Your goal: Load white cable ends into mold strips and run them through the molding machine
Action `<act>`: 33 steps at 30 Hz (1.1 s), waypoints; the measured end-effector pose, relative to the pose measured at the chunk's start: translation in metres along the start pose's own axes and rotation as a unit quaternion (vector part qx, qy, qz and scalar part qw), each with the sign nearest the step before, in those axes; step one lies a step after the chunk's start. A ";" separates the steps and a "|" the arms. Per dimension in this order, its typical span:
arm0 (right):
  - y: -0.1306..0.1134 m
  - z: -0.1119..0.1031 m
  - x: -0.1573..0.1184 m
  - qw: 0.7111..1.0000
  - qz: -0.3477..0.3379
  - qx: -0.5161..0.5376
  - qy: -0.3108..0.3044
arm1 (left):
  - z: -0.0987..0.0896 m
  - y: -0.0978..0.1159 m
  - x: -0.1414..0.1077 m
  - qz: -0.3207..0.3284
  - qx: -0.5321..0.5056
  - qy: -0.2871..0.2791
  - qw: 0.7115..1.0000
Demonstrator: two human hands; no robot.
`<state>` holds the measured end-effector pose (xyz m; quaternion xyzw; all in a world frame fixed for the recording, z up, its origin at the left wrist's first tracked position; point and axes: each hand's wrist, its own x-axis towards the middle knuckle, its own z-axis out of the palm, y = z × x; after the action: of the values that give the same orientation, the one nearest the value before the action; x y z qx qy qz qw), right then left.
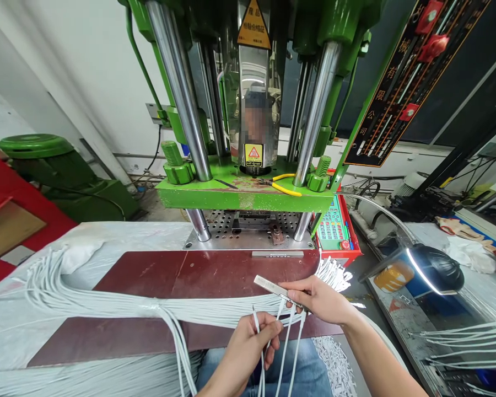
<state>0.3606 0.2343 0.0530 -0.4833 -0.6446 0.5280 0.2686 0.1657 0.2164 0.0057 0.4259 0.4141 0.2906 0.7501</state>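
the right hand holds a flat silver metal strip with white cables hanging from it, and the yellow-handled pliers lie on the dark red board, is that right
Not quite: the head view shows the yellow-handled pliers lying on the green metal plate of the press. The right hand does hold the flat silver metal strip, with white cables hanging from it.

1. Wall (124, 110): white, behind left side.
2. Dark surface (471, 71), rear right: window or panel, cannot tell.
3. Floor (155, 205): grey, partly visible.
4. Red cabinet (62, 218): far left.
5. Lamp (432, 270): right, flexible neck, white strip lit.
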 end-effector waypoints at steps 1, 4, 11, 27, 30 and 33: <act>0.001 -0.001 0.000 1.000 0.001 0.005 0.001 | 0.000 0.001 -0.001 0.008 -0.005 -0.012 1.000; 0.003 -0.004 -0.001 1.000 0.008 0.015 0.009 | -0.003 -0.002 -0.002 0.044 0.007 -0.015 0.999; 0.008 -0.010 -0.002 1.000 0.019 0.009 0.018 | -0.017 -0.009 -0.010 0.091 0.074 0.074 0.990; -0.013 -0.005 -0.003 1.000 0.010 0.025 -0.009 | -0.018 0.006 -0.012 0.008 -0.069 -0.062 0.996; -0.014 -0.005 -0.002 0.999 0.007 0.030 -0.017 | -0.018 0.008 -0.011 0.012 -0.065 -0.065 0.996; -0.012 -0.005 -0.002 0.999 0.003 0.026 -0.019 | -0.017 0.010 -0.011 0.015 -0.050 -0.061 0.997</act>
<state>0.3611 0.2350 0.0661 -0.4678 -0.6341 0.5546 0.2674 0.1453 0.2191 0.0131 0.4108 0.3458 0.2954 0.7902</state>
